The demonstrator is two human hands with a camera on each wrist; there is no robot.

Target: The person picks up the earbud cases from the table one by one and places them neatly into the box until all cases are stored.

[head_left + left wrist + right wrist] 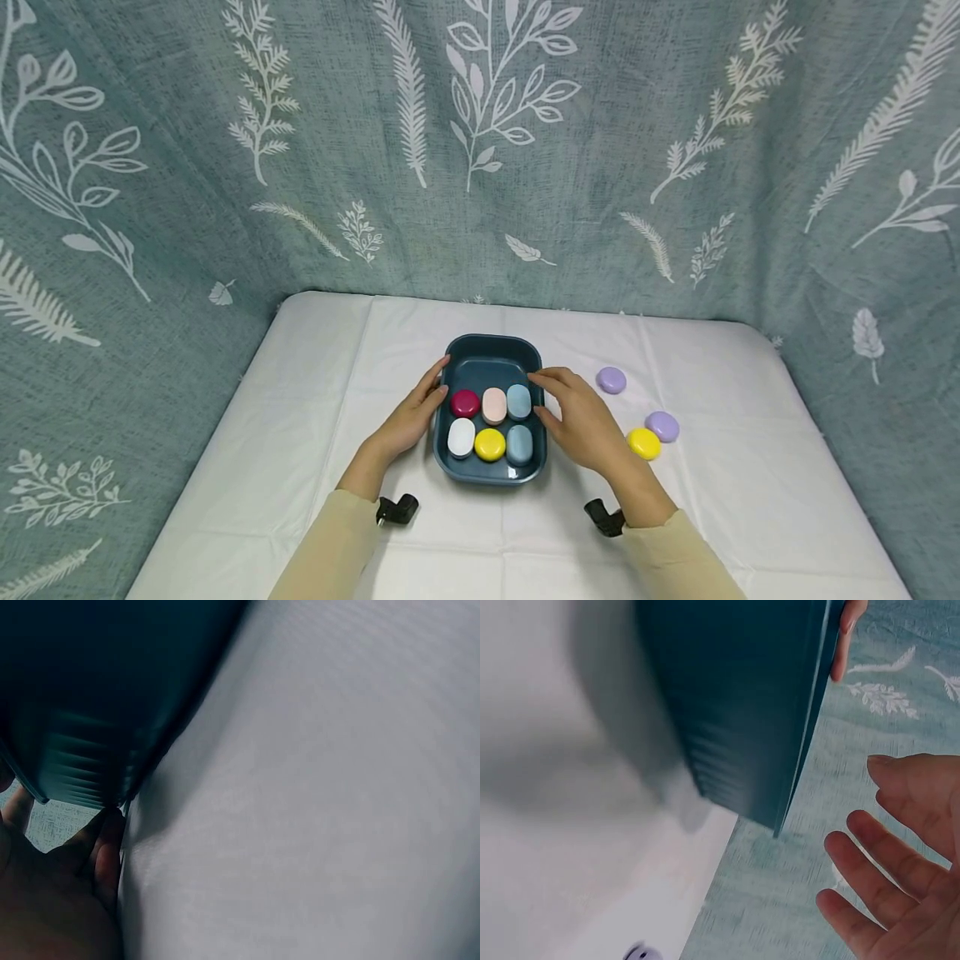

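Observation:
A dark blue rectangular tray (491, 479) lies on the white cloth. Inside are a red round piece (465, 404), a pink oval one (494, 406), two blue ovals (518, 402), a white oval (461, 437) and a yellow round one (490, 445), all small and glossy; their exact kind cannot be told. My left hand (405, 421) holds the tray's left side, thumb at the rim, other fingers along the outer wall (75, 772). Beside the right rim is my right hand (585, 417), fingers spread and holding nothing; the right wrist view shows it apart from the tray.
Right of the tray lie two purple round pieces (611, 380) and another yellow round piece (644, 443), which touches the nearer purple one. A leaf-patterned grey-green curtain (450, 233) hangs behind and at both sides of the table.

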